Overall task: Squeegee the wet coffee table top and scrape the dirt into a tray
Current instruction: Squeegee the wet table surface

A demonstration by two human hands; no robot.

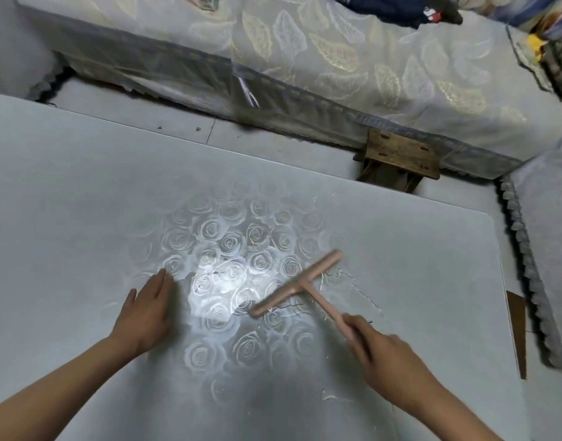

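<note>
A pink T-shaped squeegee (300,283) lies with its blade slanted across the grey coffee table top (82,202), which carries a rose pattern and a bright wet glare in the middle. My right hand (384,354) grips the squeegee's handle at the lower right. Flat on the table to the left of the glare rests my left hand (146,308), fingers straight. Thin water streaks and small specks of dirt lie right of the blade. No tray is in view.
A sofa with a leaf-patterned cover (337,58) runs along the far side. A small wooden stool (400,154) stands on the floor between sofa and table. A fringed grey cover (540,249) lies to the right, with a brown board (516,329) beside the table's right edge.
</note>
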